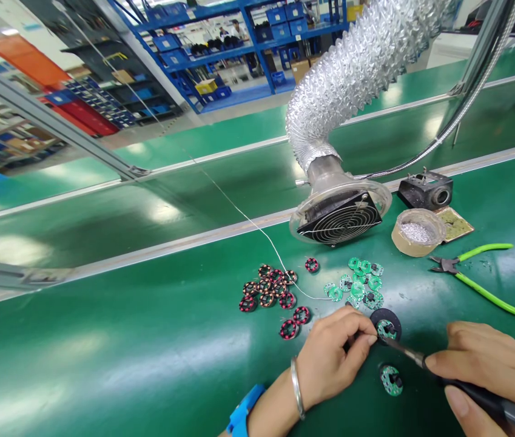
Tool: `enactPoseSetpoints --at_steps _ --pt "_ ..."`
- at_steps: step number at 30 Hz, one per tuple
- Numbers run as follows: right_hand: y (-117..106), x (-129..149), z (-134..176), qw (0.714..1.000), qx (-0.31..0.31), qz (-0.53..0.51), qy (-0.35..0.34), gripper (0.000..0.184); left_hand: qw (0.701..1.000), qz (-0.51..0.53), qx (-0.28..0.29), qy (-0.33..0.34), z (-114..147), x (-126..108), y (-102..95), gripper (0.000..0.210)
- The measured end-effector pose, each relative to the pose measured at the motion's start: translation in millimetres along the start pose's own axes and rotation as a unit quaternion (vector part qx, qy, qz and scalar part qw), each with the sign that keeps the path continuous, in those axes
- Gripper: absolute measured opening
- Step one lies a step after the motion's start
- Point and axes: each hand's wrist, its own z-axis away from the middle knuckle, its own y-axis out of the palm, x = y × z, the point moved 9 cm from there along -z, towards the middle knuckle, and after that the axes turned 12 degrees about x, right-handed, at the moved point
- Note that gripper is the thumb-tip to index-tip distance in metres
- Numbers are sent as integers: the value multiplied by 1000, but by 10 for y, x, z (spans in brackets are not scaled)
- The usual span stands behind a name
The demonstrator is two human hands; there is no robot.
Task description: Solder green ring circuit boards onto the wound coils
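Note:
My right hand (494,364) is wrapped round a soldering iron (471,394), whose tip reaches a small round green circuit board (387,329). That board sits on a black disc (392,317). Thumb and forefinger of my left hand (336,352) pinch together at the board's left edge. A thin solder wire (275,252) hangs down from the upper left and runs to my left hand; its end between the fingers is hidden. Closer to me lies another round board (391,380) with a black part on it. Several green boards (358,284) are grouped beyond my hands.
Several red-and-black wound coils (272,285) lie left of the boards. A fume extractor (341,218) hangs behind them on a silver duct (352,73). Right of it stand a soldering iron holder (426,189), a tub of metal shavings (418,232) and green-handled cutters (489,276).

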Motion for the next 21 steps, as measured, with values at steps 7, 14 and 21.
enactPoseSetpoints --at_steps 7,14,21 --pt "26 -45 23 1000 -7 -8 14 28 1000 -7 -5 -1 6 -27 -8 10" --pt "19 -32 5 1000 -14 -14 16 28 1000 -9 -4 6 12 -34 -5 10" --pt "-4 -20 -20 1000 -21 -16 13 28 1000 -12 -5 0 5 -17 -1 9"
